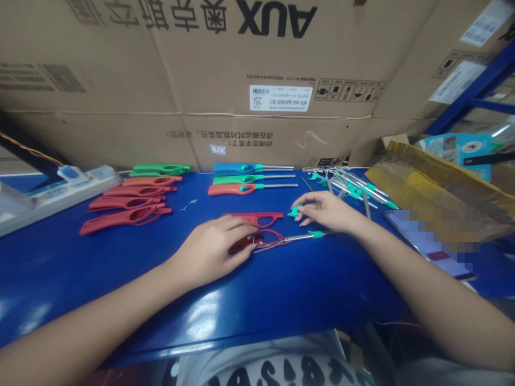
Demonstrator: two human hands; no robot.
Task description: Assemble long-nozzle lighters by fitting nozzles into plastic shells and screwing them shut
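My left hand point(213, 247) rests palm down on the blue table point(120, 279), its fingers pressing on a red lighter handle shell point(263, 239) fitted with a metal rod and a green collar point(316, 234). A second red handle shell point(257, 219) lies just beyond it. My right hand point(324, 210) lies further right, fingertips pinching a small green plastic piece point(295, 212).
Several red and green handle shells point(129, 206) lie in a row at the left. Three finished lighters point(249, 178) lie at the back centre. A pile of metal rods with green collars point(354, 187) sits at the right, with a phone point(426, 241), a power strip point(52, 190) and cardboard boxes point(241, 80) around.
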